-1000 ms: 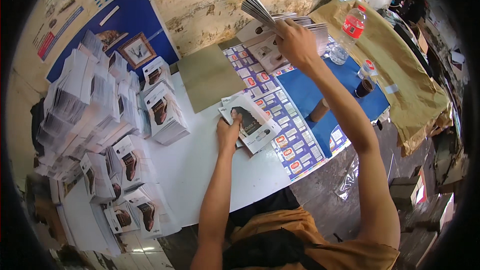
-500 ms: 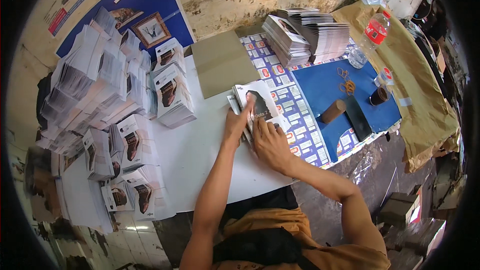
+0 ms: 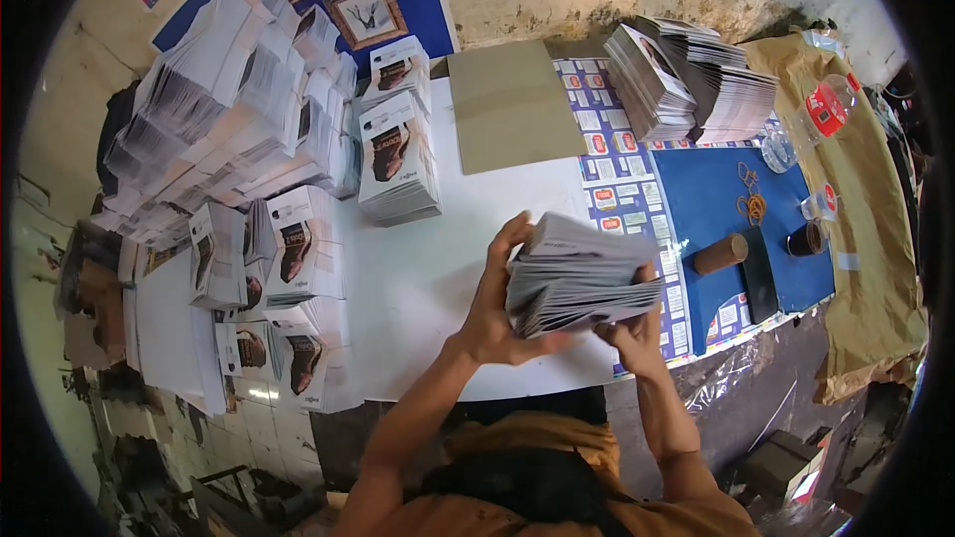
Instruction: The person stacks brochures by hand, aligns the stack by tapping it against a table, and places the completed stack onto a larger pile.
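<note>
Stack (image 3: 582,273) centre, piles (image 3: 234,114) left, bottle (image 3: 828,111) right

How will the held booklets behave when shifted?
The booklets may slip apart: their edges fan unevenly and no band shows. Each looks thin, so probably bends easily. Packed thick between the left hand and right hand, they are likely heavy.

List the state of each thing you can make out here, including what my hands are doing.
Left hand: gripping the bundle's left side
Right hand: gripping its right side
Booklet bundle: held between both hands, edges uneven
Plastic bottle: upright, red cap on
Rubber bands: loose, heaped together
Tan board: lying flat
Left-hand booklet pile: stacked high, unevenly
Brown paper: creased
</note>
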The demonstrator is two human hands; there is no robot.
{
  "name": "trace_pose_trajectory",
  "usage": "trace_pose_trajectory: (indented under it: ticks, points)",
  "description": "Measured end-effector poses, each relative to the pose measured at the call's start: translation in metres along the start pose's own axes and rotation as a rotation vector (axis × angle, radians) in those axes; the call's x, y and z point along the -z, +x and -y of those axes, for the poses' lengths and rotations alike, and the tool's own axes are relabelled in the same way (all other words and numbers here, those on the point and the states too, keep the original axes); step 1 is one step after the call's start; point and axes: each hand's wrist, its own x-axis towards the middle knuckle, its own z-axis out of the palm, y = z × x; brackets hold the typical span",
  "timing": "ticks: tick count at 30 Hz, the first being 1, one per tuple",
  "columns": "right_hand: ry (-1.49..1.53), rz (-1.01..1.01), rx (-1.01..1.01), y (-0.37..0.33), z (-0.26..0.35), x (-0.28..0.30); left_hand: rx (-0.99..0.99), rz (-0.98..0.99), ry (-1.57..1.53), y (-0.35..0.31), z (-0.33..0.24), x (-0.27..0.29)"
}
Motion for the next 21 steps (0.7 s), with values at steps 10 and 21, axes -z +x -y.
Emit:
trace_pose_trajectory:
  ticks: [10,21]
  points:
    - [0.075,-0.217,-0.263,-0.022,-0.035,-0.034,0.409,-0.367,-0.409,-0.068,0.029,-0.029]
    - [-0.157,0.156,0.093,-0.027,-0.013,-0.025,0.093,0.015,0.044,-0.119,0.049,-0.011]
